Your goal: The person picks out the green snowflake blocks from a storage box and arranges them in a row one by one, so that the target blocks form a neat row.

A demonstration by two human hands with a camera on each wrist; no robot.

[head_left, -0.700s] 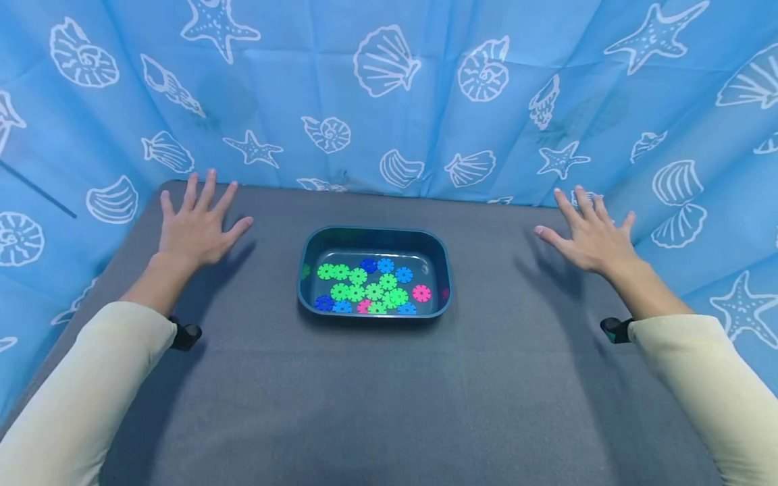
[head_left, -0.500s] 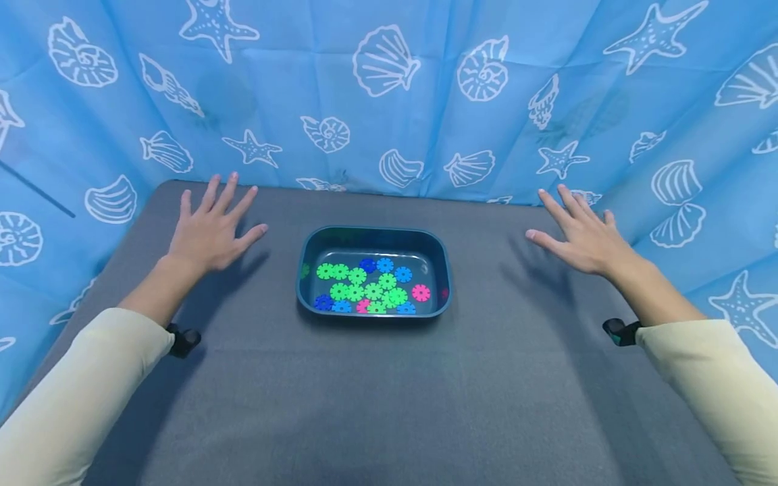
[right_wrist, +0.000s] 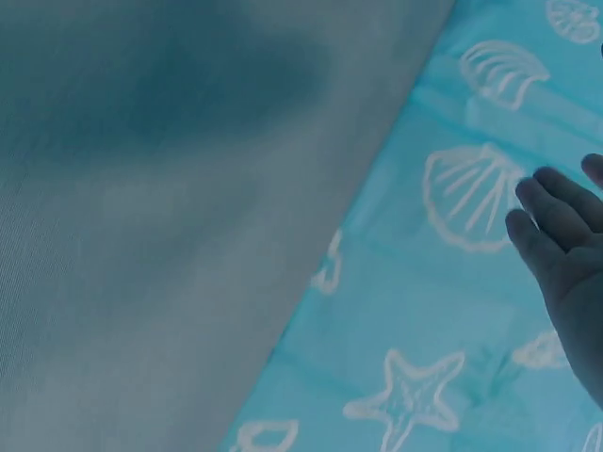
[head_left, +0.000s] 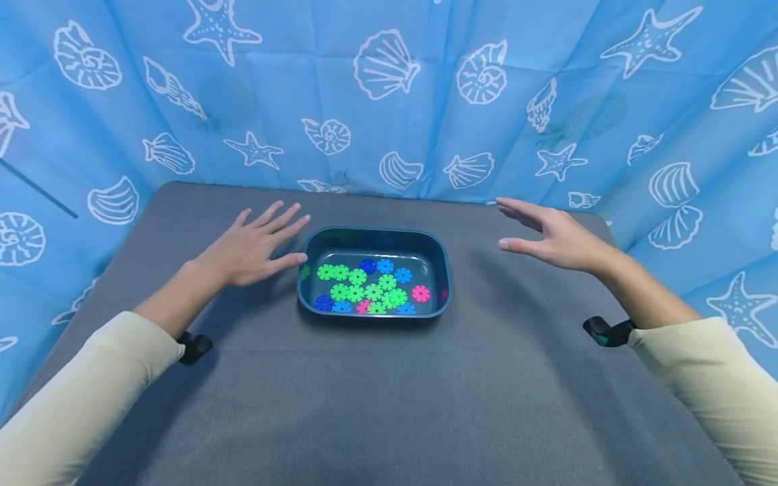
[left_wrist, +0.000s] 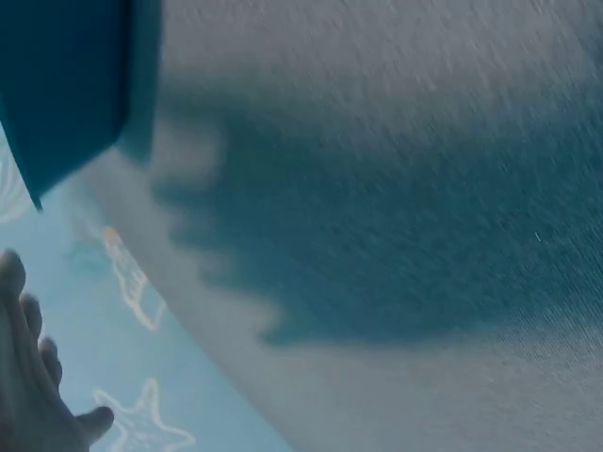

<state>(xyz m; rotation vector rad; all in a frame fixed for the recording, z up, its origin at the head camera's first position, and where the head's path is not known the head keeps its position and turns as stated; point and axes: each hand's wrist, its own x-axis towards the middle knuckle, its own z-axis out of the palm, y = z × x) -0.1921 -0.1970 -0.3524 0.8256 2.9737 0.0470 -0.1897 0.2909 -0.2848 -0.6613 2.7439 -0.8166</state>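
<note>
A dark teal tray (head_left: 436, 250) sits mid-table and holds several flat gear-shaped pieces (head_left: 372, 290) in green, blue and pink. My left hand (head_left: 252, 246) hovers flat with straight fingers just left of the tray, its fingertips close to the tray's left rim. My right hand (head_left: 550, 236) is open, palm turned inward, a short way right of the tray. Neither hand holds anything. In the left wrist view a corner of the tray (left_wrist: 66, 85) shows at upper left, with my left hand (left_wrist: 33, 395) at the lower left edge. The right wrist view shows my right hand (right_wrist: 565, 264) against the curtain.
The grey cloth-covered table (head_left: 389, 391) stretches toward me. A blue curtain (head_left: 389, 101) with white shells and starfish closes in the back and both sides. Black wrist-camera mounts (head_left: 196, 347) show under each cream sleeve (head_left: 711, 378).
Both hands have moved inward from the table's far corners toward the tray. The left hand has come near the tray's left rim; the right hand has turned its palm inward.
</note>
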